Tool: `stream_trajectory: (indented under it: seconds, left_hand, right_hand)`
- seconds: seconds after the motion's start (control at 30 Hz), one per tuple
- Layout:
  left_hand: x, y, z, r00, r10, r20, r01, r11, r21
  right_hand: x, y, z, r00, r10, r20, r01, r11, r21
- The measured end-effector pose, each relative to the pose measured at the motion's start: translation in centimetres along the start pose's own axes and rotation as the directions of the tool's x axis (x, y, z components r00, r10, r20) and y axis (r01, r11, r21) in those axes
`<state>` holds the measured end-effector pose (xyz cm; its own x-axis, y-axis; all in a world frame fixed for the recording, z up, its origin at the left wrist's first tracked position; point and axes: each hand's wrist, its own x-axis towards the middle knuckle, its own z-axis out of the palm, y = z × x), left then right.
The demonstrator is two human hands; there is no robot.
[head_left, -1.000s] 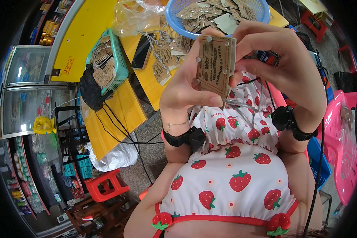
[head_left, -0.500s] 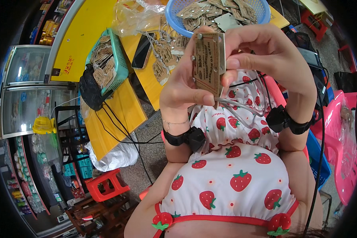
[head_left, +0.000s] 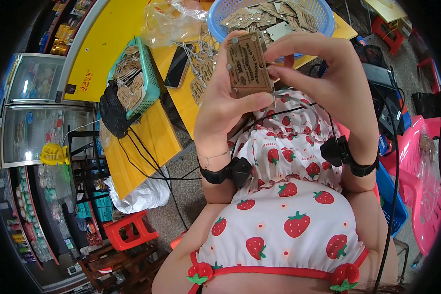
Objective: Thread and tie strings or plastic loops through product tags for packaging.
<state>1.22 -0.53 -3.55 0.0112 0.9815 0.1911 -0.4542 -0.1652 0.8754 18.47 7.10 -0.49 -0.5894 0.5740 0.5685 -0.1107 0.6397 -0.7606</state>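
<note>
My left hand (head_left: 214,100) is closed around a small stack of brown cardboard hang tags (head_left: 250,66), with the thumb along the lower edge and the printed face toward me. Silver rivets show along the tags' edge. At the right edge of the stack, the thumb and fingers of my right hand (head_left: 323,73) are pinched together; what lies between them is too small or hidden to make out. Just beyond my hands, a blue plastic basket (head_left: 220,24) holds many loose brown tags. More tags with grey cords (head_left: 203,68) lie on the table left of my left hand.
A dark phone (head_left: 178,68) lies on the yellow table (head_left: 137,147). A green basket (head_left: 149,81) of tags stands at the left, with a black object (head_left: 113,110) and cables beside it. A red stool (head_left: 130,230) is at lower left, a pink chair (head_left: 414,183) at right.
The stack has turned in my left hand and shifted slightly up and left. My right hand has moved left and down to its edge. The grey cords that hung below the tags no longer show there.
</note>
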Motion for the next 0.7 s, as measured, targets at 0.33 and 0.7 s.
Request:
stream_trajectory:
  seconds: [0.33,0.7]
  left_hand:
    - [0.7,-0.6,-0.1,0.998,0.063,-0.024,-0.056,0.973,0.223]
    - [0.0,0.5,-2.8,0.998,-0.039,0.049,0.019,0.935,0.355]
  right_hand:
    - [0.7,2.5,0.5,0.998,-0.063,0.029,0.067,0.977,-0.204]
    - [1.4,2.3,-3.2,0.961,0.244,-0.133,-0.106,0.763,0.638]
